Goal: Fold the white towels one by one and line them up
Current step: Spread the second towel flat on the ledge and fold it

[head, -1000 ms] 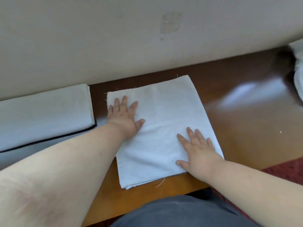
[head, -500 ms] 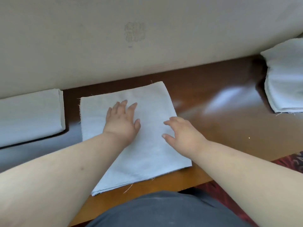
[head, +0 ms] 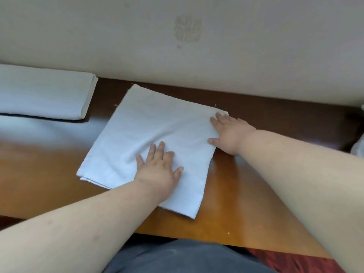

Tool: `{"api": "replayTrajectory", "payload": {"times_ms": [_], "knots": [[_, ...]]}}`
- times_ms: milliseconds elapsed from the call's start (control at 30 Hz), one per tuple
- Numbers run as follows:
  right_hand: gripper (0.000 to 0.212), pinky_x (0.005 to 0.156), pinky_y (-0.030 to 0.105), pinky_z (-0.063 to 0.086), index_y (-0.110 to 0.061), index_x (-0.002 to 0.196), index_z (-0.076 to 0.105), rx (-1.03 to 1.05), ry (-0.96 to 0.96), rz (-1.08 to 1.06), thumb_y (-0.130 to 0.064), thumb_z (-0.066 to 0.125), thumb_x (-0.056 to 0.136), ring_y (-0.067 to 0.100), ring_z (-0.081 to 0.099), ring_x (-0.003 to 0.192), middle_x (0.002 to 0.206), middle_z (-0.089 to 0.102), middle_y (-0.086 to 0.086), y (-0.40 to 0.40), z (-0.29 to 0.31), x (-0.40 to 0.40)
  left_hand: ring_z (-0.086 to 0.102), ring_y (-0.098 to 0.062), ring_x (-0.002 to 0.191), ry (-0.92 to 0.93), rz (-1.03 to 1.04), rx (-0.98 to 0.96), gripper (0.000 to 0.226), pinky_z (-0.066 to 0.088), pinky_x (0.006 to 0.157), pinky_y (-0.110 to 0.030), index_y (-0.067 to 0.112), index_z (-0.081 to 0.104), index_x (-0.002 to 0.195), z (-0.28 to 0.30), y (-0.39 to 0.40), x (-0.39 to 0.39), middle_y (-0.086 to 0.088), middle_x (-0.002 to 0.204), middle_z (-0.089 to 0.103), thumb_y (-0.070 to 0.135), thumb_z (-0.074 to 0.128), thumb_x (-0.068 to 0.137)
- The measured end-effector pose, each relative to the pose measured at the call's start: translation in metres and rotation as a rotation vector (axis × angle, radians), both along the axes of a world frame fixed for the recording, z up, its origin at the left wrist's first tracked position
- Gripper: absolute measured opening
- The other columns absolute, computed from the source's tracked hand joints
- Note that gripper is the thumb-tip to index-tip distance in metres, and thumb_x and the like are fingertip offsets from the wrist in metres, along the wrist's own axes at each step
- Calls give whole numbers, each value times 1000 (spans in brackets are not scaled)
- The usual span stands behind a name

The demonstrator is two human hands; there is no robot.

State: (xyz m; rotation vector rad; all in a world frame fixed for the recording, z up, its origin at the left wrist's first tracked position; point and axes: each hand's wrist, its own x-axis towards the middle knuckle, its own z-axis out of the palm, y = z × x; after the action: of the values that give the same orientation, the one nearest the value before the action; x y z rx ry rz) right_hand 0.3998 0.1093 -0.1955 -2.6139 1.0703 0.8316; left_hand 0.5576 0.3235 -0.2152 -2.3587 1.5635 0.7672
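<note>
Head view, the only one. The half-folded towel (head: 149, 138) lies flat on the wooden table (head: 236, 209), in front of you and just left of centre, skewed: its far left corner nears the wall (head: 256, 62), its near right corner points toward the table's front edge. It looks close to square, if anything a little longer from far-left to near-right, so treat that diagonal run as its long axis; the call is not certain at this angle.

Your left hand (head: 157, 170) rests palm down on the near middle of the cloth, fingers straight and slightly spread, holding nothing, pinning the layers. A soft ridge of cloth sits just ahead of its fingertips.

Your right hand (head: 228, 133) lies on the towel's right edge near the far right corner, fingers extended across the hem and thumb out along the edge. It is flat and relaxed rather than pinching, as far as the frame shows; whether any finger is tucked under the hem you cannot tell.

The relation that matters: the right hand is already at the free edge, and the rest of the towel lies to its left. A next fold would likely carry that edge leftward over the pinned middle.

A finished folded towel (head: 43, 93) sits well to the left against the wall, apart from this one; that is likely where the row runs. White cloth (head: 357, 148) shows at the far right edge, mostly out of frame.
</note>
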Motion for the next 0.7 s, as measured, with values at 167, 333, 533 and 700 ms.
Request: {"api": "replayTrajectory", "payload": {"times_ms": [167, 333, 533, 700], "knots": [[90, 106, 46, 37, -19, 158, 11, -92, 58, -172, -74, 31, 90, 33, 35, 138, 165, 14, 9, 43, 7, -70, -13, -21, 149, 11, -136, -49, 56, 2, 119, -54, 25, 25, 147, 9, -22, 6, 3, 163, -3, 53, 24, 99], [70, 95, 42, 45, -20, 144, 41, -27, -1, -322, -65, 43, 91, 29, 46, 124, 143, 43, 7, 67, 10, -121, 12, -23, 145, -50, -184, -52, 50, 21, 115, -43, 29, 32, 141, 20, -24, 4, 0, 156, 16, 47, 39, 94], [62, 99, 36, 44, -22, 148, 37, 149, -492, -729, -50, 51, 95, 31, 54, 124, 142, 50, 9, 0, 21, -85, 46, -18, 108, -6, -182, -128, 51, 42, 88, -32, 29, 44, 122, 26, 14, -72, 6, 117, 48, 67, 43, 87], [50, 87, 32, 39, -13, 137, 48, 164, -303, -639, -46, 46, 100, 33, 53, 117, 136, 56, 13, -33, -1, -55, 45, -18, 100, -30, -89, -61, 34, 43, 75, -31, 23, 40, 125, 10, 38, -95, 3, 110, 47, 42, 46, 97]]}}
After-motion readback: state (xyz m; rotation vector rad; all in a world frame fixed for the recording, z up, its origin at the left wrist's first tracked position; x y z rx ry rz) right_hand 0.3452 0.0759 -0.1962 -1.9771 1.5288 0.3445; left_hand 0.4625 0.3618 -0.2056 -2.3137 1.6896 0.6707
